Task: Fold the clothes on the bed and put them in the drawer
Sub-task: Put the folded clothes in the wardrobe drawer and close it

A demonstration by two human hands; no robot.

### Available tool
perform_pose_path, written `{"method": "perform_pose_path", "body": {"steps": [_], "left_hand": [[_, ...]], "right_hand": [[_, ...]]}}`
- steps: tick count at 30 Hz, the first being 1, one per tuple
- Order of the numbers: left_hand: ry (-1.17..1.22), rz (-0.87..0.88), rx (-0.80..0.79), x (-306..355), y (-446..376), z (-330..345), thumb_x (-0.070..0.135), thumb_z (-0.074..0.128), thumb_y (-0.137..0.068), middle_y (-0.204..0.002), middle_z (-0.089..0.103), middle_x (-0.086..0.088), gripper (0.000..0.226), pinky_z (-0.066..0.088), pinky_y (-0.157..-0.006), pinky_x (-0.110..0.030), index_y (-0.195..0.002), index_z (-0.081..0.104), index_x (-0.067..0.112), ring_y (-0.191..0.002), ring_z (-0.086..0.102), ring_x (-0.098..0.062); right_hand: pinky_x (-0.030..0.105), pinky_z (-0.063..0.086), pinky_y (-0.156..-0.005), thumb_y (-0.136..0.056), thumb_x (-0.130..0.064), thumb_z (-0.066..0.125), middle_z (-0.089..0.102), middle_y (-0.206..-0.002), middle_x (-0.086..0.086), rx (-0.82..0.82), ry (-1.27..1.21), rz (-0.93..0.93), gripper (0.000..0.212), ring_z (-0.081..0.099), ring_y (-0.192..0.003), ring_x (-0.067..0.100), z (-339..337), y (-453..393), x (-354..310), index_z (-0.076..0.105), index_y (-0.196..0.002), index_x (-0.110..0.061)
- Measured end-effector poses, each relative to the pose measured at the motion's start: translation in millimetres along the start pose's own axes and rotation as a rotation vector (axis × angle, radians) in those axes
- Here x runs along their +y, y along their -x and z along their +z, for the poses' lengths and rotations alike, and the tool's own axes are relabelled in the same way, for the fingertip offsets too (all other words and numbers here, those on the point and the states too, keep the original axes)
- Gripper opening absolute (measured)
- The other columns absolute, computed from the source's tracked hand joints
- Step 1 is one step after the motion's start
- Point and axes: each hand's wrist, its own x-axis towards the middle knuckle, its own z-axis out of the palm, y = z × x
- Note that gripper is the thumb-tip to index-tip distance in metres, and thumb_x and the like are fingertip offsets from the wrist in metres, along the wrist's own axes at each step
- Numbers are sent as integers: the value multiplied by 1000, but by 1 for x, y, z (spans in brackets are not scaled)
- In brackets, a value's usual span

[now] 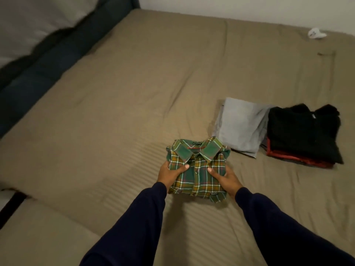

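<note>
A folded green and yellow plaid shirt (199,181) sits collar-up near the front of the tan bed (134,93). My left hand (170,174) grips its left side, thumb on top and fingers tucked under. My right hand (224,178) grips the right side the same way. Whether the shirt rests on the sheet or is lifted slightly I cannot tell. To the right lie a folded grey garment (240,127) and a folded black garment (299,131) stacked on a red one (288,157). No drawer is in view.
A small crumpled white item (316,33) lies at the bed's far right corner. A dark padded headboard (38,73) and pale pillows (28,22) run along the left. A white wall stands behind the bed.
</note>
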Motion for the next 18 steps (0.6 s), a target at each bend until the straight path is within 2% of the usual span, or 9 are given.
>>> {"method": "perform_pose_path", "body": {"steps": [4,8,12,16,18], "left_hand": [[81,57,207,1,58,-85,24,89,-73,-103,76,-4,44,62,-77,-36,-111,67,17,-88,74,-19],[127,106,411,-11,125,-164,23,87,-76,-102,75,-1,43,59,-70,-26,-113,66,17,-87,73,-16],[204,132,625,-35,208,-242,27,87,-76,-105,75,-3,43,61,-76,-32,-113,66,19,-89,74,-18],[299,144,871,-76,316,-308,30,88,-74,-106,75,-1,49,60,-84,-39,-116,65,20,-94,72,-19],[328,143,957,-94,351,-327,32,88,-73,-106,74,-1,50,59,-86,-41,-116,64,20,-95,72,-21]], "right_hand": [[24,59,-68,-86,-30,78,75,-107,-3,-200,134,-73,38,75,-88,11,81,22,-41,63,-121,-26],[34,61,-82,-84,-34,79,76,-110,-4,-392,282,-149,39,74,-93,12,167,47,-56,64,-120,-29],[33,60,-83,-87,-32,77,74,-111,-7,-601,381,-224,40,73,-96,12,268,89,-62,62,-124,-28],[38,59,-88,-87,-31,77,74,-114,-3,-835,482,-301,43,73,-100,15,370,160,-46,61,-127,-27],[32,60,-83,-88,-29,77,74,-113,-2,-922,509,-308,41,73,-96,11,403,190,-44,62,-125,-25]]}}
